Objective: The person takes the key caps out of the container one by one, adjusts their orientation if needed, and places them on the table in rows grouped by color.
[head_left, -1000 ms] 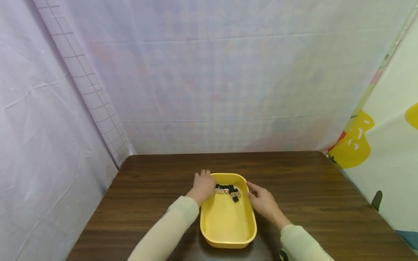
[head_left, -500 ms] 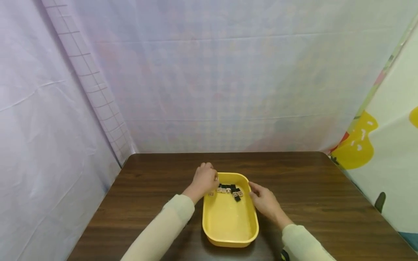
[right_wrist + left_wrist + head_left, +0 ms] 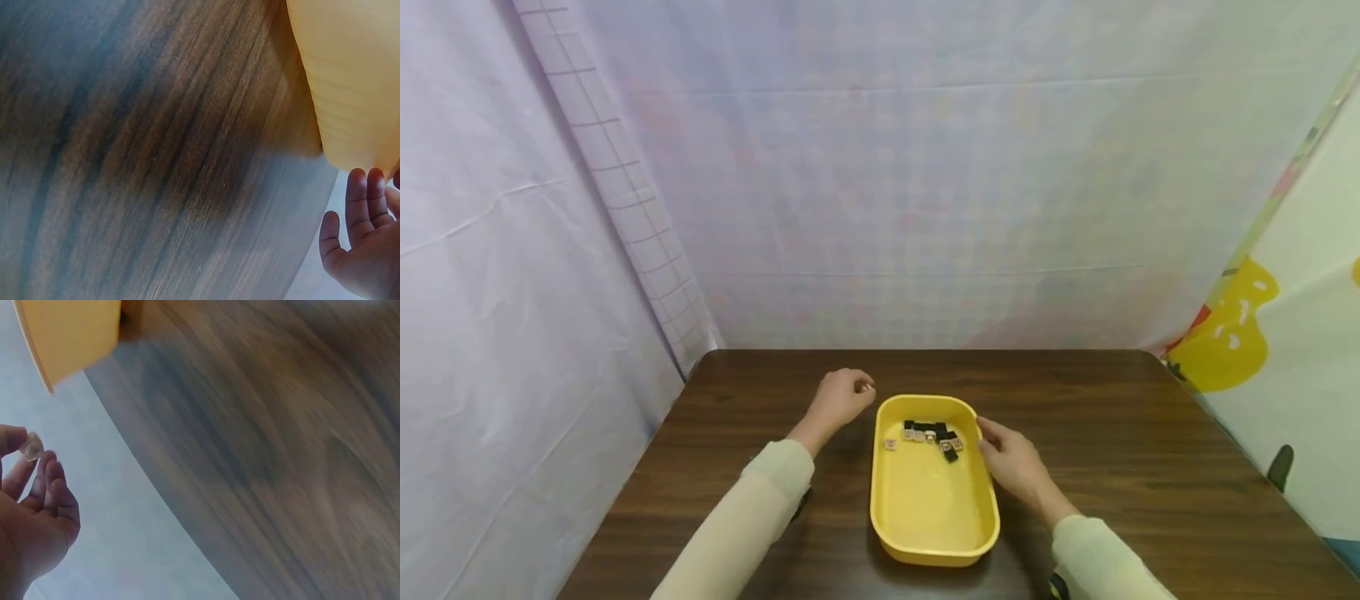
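A yellow plastic basin [image 3: 932,508] stands on the table with small square pieces inside, near its far end. Some show pale, marked faces [image 3: 919,435]; others show black [image 3: 951,456]. A lone pale piece [image 3: 890,444] lies by the left inner wall. Left of the basin's far corner, my left hand [image 3: 839,398] pinches a small pale piece [image 3: 32,447] between thumb and fingertips, raised off the table. My right hand [image 3: 1015,467] rests against the basin's right side near the far end, its fingers [image 3: 357,200] extended along the outer wall.
The dark wood-grain table [image 3: 760,392] spreads around the basin on every side. Pale curtains [image 3: 910,183] hang behind it and at the left; a patterned cloth [image 3: 1225,333] hangs at the right.
My left hand has lifted out of the basin and moved left with a small pale piece. Another pale piece now shows by the left wall. The right hand stays at the basin's side.
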Demonstrator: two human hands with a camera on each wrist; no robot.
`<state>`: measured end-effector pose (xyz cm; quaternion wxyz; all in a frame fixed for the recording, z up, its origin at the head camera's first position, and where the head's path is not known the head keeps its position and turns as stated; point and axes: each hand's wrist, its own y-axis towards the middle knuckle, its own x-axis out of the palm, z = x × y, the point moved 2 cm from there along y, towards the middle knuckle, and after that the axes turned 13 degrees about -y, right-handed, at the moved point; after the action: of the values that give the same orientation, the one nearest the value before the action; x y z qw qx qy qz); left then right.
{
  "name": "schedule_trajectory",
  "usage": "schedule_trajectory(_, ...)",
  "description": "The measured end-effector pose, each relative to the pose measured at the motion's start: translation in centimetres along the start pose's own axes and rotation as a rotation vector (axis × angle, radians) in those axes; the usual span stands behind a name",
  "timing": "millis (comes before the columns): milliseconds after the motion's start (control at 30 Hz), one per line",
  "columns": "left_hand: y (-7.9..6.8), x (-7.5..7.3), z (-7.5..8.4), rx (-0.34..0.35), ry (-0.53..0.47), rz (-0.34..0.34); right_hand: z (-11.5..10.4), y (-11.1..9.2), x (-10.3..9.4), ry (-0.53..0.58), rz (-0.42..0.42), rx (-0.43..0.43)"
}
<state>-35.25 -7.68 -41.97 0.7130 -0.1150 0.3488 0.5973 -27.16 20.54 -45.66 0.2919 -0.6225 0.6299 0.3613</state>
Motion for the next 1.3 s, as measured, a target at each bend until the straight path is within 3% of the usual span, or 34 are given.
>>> schedule_trajectory(167, -0.8, -2.1, -2.3, -0.042, -0.046, 0.062, 0.1, 0.1, -0.1, -0.009, 0.007, -0.001)
schedule_trajectory(367, -2.6, -4.0, -5.2, -0.155, -0.109, 0.056, 0.2, 0.1, -0.1, -0.012, 0.009, -0.001)
schedule_trajectory(500, -3.5, -4.8, -6.8, -0.195, -0.120, 0.057, 0.3, 0.2, -0.1, -0.003, 0.006, -0.001)
schedule_trajectory(1000, -5.1, -4.3, -9.0, -0.096, -0.040, -0.096, 0.3, 0.0, 0.3, 0.008, 0.009, 0.011)
schedule_trajectory(1300, -5.2, -4.1, -9.4, -0.100, -0.006, -0.103, 0.0, -0.1, 0.3, 0.017, 0.009, 0.014)
